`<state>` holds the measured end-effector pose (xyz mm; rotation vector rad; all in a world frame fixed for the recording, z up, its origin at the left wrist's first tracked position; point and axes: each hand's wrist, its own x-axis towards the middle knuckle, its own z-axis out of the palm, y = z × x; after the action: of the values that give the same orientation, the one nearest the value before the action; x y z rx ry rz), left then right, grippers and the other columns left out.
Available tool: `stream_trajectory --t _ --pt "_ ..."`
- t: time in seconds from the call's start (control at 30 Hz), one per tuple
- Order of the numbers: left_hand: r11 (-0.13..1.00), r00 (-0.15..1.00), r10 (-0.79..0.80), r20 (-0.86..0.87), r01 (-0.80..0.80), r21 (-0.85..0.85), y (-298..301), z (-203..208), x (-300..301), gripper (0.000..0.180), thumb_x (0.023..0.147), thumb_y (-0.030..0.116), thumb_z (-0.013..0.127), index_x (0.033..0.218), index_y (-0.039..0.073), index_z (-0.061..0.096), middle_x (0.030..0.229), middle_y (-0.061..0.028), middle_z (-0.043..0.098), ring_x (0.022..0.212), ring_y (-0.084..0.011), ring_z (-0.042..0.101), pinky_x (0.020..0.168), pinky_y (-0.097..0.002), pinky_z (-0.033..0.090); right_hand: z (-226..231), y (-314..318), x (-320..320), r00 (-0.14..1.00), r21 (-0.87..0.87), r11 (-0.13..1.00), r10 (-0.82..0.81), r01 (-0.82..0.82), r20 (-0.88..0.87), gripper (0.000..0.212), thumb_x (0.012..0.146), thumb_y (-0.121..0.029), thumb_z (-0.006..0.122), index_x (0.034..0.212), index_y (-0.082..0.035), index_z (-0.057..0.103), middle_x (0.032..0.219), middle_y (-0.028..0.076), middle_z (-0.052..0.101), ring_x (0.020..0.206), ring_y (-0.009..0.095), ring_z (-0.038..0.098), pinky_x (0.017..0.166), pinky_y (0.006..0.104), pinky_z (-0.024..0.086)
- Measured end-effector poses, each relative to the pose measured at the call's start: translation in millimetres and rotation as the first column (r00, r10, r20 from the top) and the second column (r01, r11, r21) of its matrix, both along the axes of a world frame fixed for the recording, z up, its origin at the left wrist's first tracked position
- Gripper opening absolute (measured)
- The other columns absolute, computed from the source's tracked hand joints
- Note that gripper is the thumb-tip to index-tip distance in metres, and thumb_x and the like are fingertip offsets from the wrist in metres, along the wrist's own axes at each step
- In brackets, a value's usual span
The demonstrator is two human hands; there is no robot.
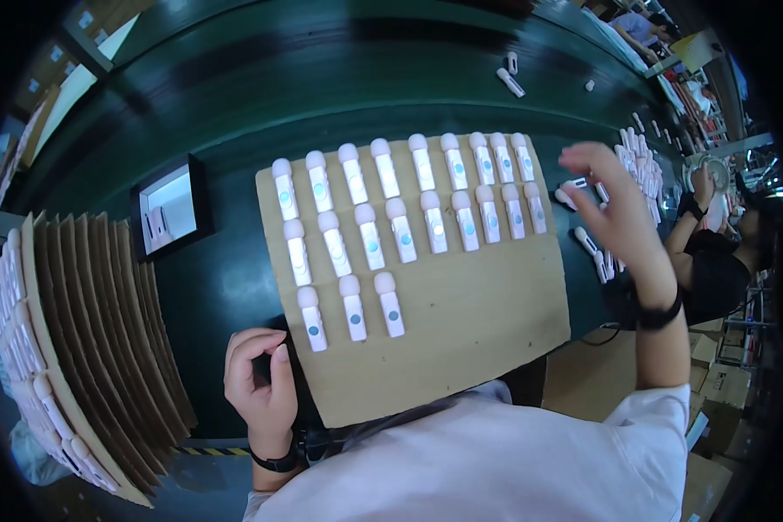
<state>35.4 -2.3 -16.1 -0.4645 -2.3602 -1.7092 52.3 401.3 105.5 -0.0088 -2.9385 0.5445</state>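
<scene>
On the worktable before me lies a flat sheet of brown cardboard [478, 304]. Several small white handheld devices with rounded pale-pink heads, such as this device [354, 311], lie on it in rows. The two far rows span the sheet; the near row has three at its left. Many carry a round blue or grey spot. Beside the sheet's left edge, my left hand [263, 391] is loosely curled, thumb and forefinger slightly apart, nothing visible between them. My right hand [622, 209] is raised past the right edge, thumb and fingers spread, holding nothing visible, near loose devices [587, 244].
Upright cardboard sheets [113, 322] are stacked at left, the outermost bearing devices. A black-rimmed box [202, 209] stands behind them. A pile of devices [639, 170] lies far right, near a co-worker [713, 270]. A few devices [511, 83] lie on the green surface [365, 70].
</scene>
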Motion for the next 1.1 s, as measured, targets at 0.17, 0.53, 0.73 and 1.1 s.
stream_trajectory --t 0.17,0.53,0.73,1.1 --pt "0.996 0.997 0.080 -0.017 -0.081 -0.022 4 1 0 0.009 0.085 -0.007 0.058 0.093 -0.003 0.060 0.093 -0.0127 0.062 0.083 -0.0200 0.058 0.077 -0.0281 0.046 -32 97 -88 0.992 0.102 0.991 -0.091 0.082 0.087 0.029 0.086 -0.009 0.066 0.113 -0.002 0.059 0.109 0.013 0.060 0.101 0.025 0.061 0.086 0.0337 0.050" --pt "0.960 0.970 0.204 -0.131 -0.225 -0.166 -6 24 1 0.009 0.092 -0.006 0.053 0.097 -0.002 0.058 0.099 -0.0108 0.059 0.091 -0.0160 0.056 0.081 -0.0250 0.044 -95 114 -199 0.943 0.323 0.927 -0.266 0.193 0.198 0.028 0.086 -0.028 0.066 0.107 -0.009 0.068 0.113 0.019 0.060 0.105 0.034 0.060 0.092 0.0403 0.049" --pt "0.939 0.964 0.224 -0.144 -0.254 -0.234 -4 35 4 0.008 0.092 -0.005 0.053 0.097 -0.002 0.058 0.099 -0.0110 0.059 0.091 -0.0163 0.056 0.081 -0.0253 0.044 -107 122 -226 0.958 0.296 0.916 -0.287 0.272 0.009 0.027 0.087 -0.028 0.065 0.107 -0.009 0.068 0.109 0.019 0.063 0.102 0.034 0.062 0.092 0.0391 0.049" --pt "0.951 0.969 0.159 -0.191 -0.203 -0.235 11 55 15 0.007 0.090 -0.005 0.053 0.094 -0.002 0.058 0.100 -0.0118 0.060 0.092 -0.0188 0.056 0.080 -0.0268 0.045 -83 143 -200 0.977 0.038 0.981 -0.193 0.190 0.090 0.023 0.085 -0.019 0.069 0.101 -0.002 0.070 0.091 0.014 0.069 0.082 0.025 0.065 0.081 0.0344 0.051"
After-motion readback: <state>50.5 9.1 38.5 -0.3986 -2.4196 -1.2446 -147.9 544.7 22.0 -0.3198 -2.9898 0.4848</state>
